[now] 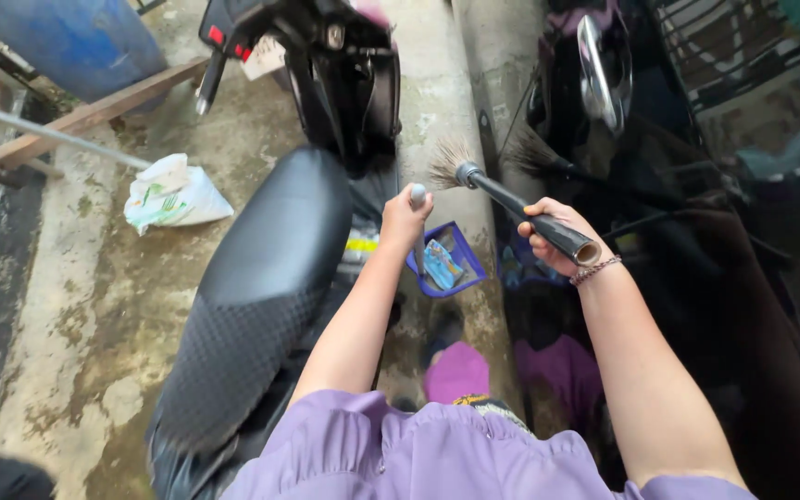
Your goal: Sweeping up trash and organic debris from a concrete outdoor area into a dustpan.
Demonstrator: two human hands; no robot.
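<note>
- Head view, looking down: a person in a lilac top stands between parked motorbikes on a stained concrete yard, both bare arms stretched forward.
- Right hand [548, 233] is clamped around the dark handle of a broom [511, 199]; the handle's open end juts out just behind the wrist, and the shaft runs up and to the left from the fist.
- Broom bristles [449, 159] fan out at the far end of the shaft, well ahead of the right hand and just above the left one, against the pale concrete strip.
- A beaded bracelet [594, 269] circles the right wrist.
- Left hand [403, 220] is closed around a thin grey handle [418, 199], whose rounded top shows above the fingers.
- Directly below that hand, at the handle's foot, sits a purple dustpan [446, 261] holding a blue wrapper; it lies between the two forearms, near the left hand and a little apart from the right.
- A black motorbike seat [261, 278] fills the ground to the left of the left arm.
- Farther left, a white sack [173, 194] lies on the concrete, with a blue barrel [71, 37] at the top corner.
</note>
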